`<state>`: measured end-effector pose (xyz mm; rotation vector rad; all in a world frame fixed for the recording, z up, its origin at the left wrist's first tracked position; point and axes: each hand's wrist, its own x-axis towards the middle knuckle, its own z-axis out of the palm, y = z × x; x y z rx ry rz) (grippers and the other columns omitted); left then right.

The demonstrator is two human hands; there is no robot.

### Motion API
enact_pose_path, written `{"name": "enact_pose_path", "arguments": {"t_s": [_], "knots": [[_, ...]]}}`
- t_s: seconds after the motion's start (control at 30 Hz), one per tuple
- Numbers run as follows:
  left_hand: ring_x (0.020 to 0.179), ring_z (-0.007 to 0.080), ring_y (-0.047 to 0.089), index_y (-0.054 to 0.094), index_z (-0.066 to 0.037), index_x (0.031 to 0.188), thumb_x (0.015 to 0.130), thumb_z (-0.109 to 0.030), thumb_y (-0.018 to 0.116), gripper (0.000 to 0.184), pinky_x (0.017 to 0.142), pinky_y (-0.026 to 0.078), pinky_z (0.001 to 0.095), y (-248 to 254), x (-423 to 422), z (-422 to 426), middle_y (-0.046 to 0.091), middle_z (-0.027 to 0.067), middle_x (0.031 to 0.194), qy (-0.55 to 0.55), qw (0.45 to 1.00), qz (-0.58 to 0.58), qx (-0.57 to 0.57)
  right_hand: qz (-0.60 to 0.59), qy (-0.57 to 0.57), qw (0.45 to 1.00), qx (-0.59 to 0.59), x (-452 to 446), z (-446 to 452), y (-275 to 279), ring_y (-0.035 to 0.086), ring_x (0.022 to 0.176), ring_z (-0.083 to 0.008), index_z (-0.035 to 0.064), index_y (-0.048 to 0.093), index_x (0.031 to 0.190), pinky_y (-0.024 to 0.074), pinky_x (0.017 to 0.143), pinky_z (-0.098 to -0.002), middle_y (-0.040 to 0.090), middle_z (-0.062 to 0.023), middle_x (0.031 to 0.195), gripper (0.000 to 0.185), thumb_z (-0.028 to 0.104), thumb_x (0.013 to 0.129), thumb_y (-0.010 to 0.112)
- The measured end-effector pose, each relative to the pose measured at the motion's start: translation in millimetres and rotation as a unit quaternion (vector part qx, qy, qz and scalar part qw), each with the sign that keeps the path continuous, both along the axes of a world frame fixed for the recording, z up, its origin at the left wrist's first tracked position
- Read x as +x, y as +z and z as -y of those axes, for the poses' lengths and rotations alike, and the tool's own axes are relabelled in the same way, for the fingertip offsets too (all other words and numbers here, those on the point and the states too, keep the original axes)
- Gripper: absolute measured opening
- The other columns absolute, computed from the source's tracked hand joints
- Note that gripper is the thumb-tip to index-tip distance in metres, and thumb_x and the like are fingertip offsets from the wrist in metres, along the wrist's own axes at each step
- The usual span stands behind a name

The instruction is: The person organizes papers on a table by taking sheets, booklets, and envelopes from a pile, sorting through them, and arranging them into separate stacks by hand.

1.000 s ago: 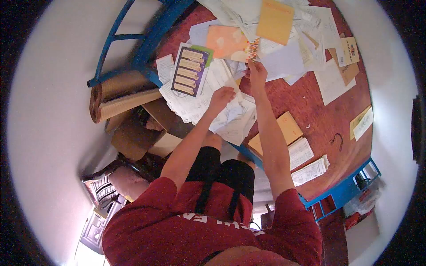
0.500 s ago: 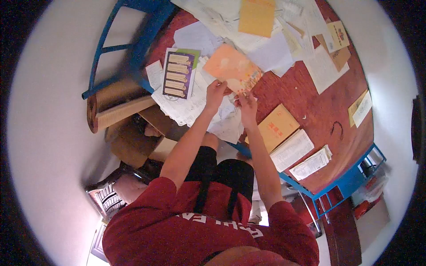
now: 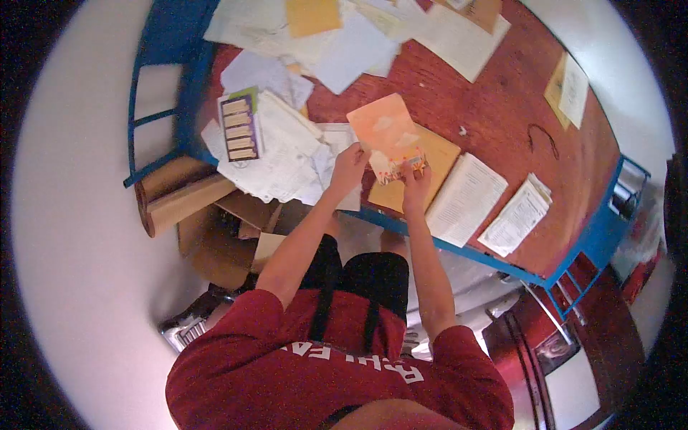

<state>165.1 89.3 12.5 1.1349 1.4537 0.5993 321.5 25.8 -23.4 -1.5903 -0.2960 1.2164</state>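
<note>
An orange sheet or thin booklet (image 3: 385,129) with pale cloud shapes and small printed figures along its lower edge is held between my two hands. My left hand (image 3: 350,168) pinches its left edge. At the lower right corner, my right hand (image 3: 416,183) grips it with the thumb on top. Beneath it lies a yellow-brown envelope (image 3: 442,154), partly covered by the orange piece. Just left of my left hand spreads a loose heap of white papers (image 3: 276,154), and a purple and green booklet (image 3: 239,129) rests on that heap.
The reddish table (image 3: 580,179) has a blue metal edge. Right of the envelope lie a white printed stack (image 3: 469,197) and a smaller folded bundle (image 3: 517,215). More papers (image 3: 351,50) cover the far side. Cardboard (image 3: 190,204) stands below the left edge.
The view has turned, so the table appears shifted. Both hands have carried the orange piece rightward across the table, from over the white papers to above the yellow-brown envelope.
</note>
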Motion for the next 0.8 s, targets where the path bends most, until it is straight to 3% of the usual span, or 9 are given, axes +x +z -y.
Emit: {"name": "enact_pose_path", "arguments": {"t_s": [0.07, 0.17, 0.23, 0.3, 0.37, 0.4, 0.6, 0.73, 0.8], "knots": [[0.075, 0.0194, 0.063, 0.054, 0.004, 0.094, 0.086, -0.010, 0.052, 0.016, 0.064, 0.049, 0.0315, 4, 24, 14, 0.064, 0.0138, 0.081, -0.022, 1.000, 0.006, -0.018, 0.084, 0.038, 0.995, -0.029, 30, 21, -9, 0.057, 0.075, -0.0125, 0.0014, 0.047, 0.106, 0.0485, 0.062, -0.0258, 0.059, -0.0075, 0.088, 0.029, 0.018, 0.085, 0.059], [0.077, 0.0253, 0.063, 0.054, 0.002, 0.094, 0.085, -0.011, 0.052, 0.016, 0.064, 0.049, 0.0334, -13, 56, 41, 0.063, 0.0171, 0.082, -0.062, 0.998, -0.018, 0.013, 0.029, -0.017, 0.997, -0.068, 72, 55, -14, 0.057, 0.074, -0.0125, 0.0003, 0.047, 0.104, 0.0489, 0.062, -0.0255, 0.059, -0.0070, 0.085, 0.026, 0.016, 0.086, 0.058], [0.077, 0.0278, 0.063, 0.054, 0.001, 0.095, 0.085, -0.010, 0.052, 0.016, 0.064, 0.049, 0.0344, 4, 85, 50, 0.063, 0.0170, 0.083, -0.139, 0.984, -0.109, 0.003, 0.072, -0.037, 0.996, -0.049, 100, 83, -22, 0.057, 0.073, -0.0119, 0.0001, 0.048, 0.102, 0.0489, 0.061, -0.0249, 0.058, -0.0064, 0.083, 0.025, 0.015, 0.086, 0.058], [0.076, 0.0278, 0.063, 0.054, 0.002, 0.095, 0.085, -0.010, 0.052, 0.015, 0.064, 0.048, 0.0350, 16, 116, 62, 0.063, 0.0161, 0.081, -0.157, 0.984, -0.084, -0.019, 0.114, -0.059, 0.991, -0.033, 131, 113, -30, 0.056, 0.072, -0.0113, -0.0002, 0.048, 0.100, 0.0489, 0.060, -0.0242, 0.058, -0.0058, 0.080, 0.023, 0.015, 0.086, 0.058], [0.072, 0.0272, 0.063, 0.054, 0.001, 0.095, 0.084, -0.010, 0.052, 0.015, 0.062, 0.048, 0.0344, 11, 142, 79, 0.062, 0.0165, 0.080, -0.153, 0.988, -0.030, -0.006, 0.165, 0.019, 0.985, -0.051, 164, 146, -37, 0.056, 0.069, -0.0101, -0.0003, 0.051, 0.095, 0.0485, 0.059, -0.0235, 0.056, -0.0047, 0.076, 0.019, 0.015, 0.085, 0.058], [0.066, 0.0252, 0.062, 0.053, 0.002, 0.092, 0.084, -0.010, 0.052, 0.014, 0.058, 0.047, 0.0329, -10, 151, 92, 0.061, 0.0166, 0.075, -0.177, 0.982, -0.041, 0.055, 0.167, 0.005, 0.984, -0.054, 176, 159, -39, 0.056, 0.069, -0.0101, -0.0003, 0.051, 0.095, 0.0485, 0.059, -0.0235, 0.056, -0.0047, 0.076, 0.019, 0.015, 0.085, 0.058], [0.059, 0.0243, 0.060, 0.050, 0.003, 0.080, 0.084, -0.013, 0.053, 0.017, 0.054, 0.045, 0.0336, -16, 226, 127, 0.058, 0.0158, 0.065, -0.248, 0.968, -0.017, -0.022, 0.409, 0.029, 0.906, -0.103, 232, 214, -15, 0.050, 0.059, -0.0119, 0.0007, 0.055, 0.080, 0.0414, 0.054, -0.0271, 0.055, -0.0055, 0.069, 0.016, 0.014, 0.080, 0.064], [0.058, 0.0262, 0.060, 0.050, 0.003, 0.080, 0.084, -0.014, 0.054, 0.018, 0.054, 0.044, 0.0344, -12, 269, 138, 0.058, 0.0170, 0.065, -0.294, 0.956, -0.017, -0.001, 0.412, -0.002, 0.903, -0.124, 257, 242, -2, 0.050, 0.058, -0.0147, 0.0010, 0.055, 0.080, 0.0417, 0.054, -0.0278, 0.054, -0.0064, 0.066, 0.016, 0.015, 0.080, 0.064], [0.060, 0.0299, 0.059, 0.052, 0.002, 0.082, 0.084, -0.015, 0.054, 0.018, 0.055, 0.044, 0.0354, -10, 292, 141, 0.058, 0.0183, 0.066, -0.345, 0.936, -0.063, 0.035, 0.481, -0.007, 0.869, -0.113, 271, 249, 6, 0.049, 0.056, -0.0177, 0.0010, 0.056, 0.080, 0.0413, 0.054, -0.0290, 0.052, -0.0078, 0.063, 0.017, 0.015, 0.079, 0.065]]}}
